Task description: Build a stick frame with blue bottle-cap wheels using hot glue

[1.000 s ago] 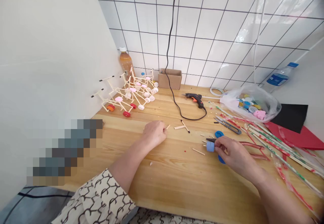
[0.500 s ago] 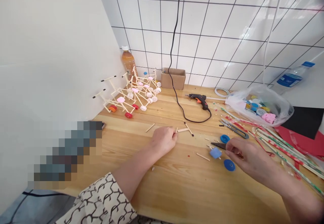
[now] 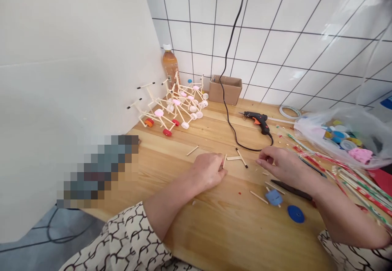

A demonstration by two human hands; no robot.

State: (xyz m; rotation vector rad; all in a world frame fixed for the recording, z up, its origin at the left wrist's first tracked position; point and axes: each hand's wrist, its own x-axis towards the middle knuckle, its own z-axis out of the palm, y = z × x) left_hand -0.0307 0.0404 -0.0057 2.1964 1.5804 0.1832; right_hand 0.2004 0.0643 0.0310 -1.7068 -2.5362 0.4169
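Note:
My left hand (image 3: 210, 171) rests on the table, closed, with a short wooden stick (image 3: 225, 161) pinched at its fingertips. Just right of it lies a T-shaped piece of sticks (image 3: 234, 158) with black ends. My right hand (image 3: 280, 166) hovers right of that piece, thumb and forefinger apart, with nothing visible in it. A dark pointed tool (image 3: 290, 190) lies below this hand, its rear end hidden by the forearm. Nearby are a light-blue block (image 3: 273, 197) with sticks through it, a blue disc (image 3: 295, 213) and a loose stick (image 3: 259, 197).
Several stick frames with bottle-cap wheels (image 3: 176, 102) stand at the back left, before a tea bottle (image 3: 170, 64). A cardboard box (image 3: 226, 90), a corded glue gun (image 3: 259, 120) and a tape roll (image 3: 290, 112) sit behind. Right: a bag of caps (image 3: 339, 138) and wrapped sticks (image 3: 358, 185).
My right hand has let go of the dark pointed tool and moved up and left of it. My left hand still holds the short stick. The view has shifted left.

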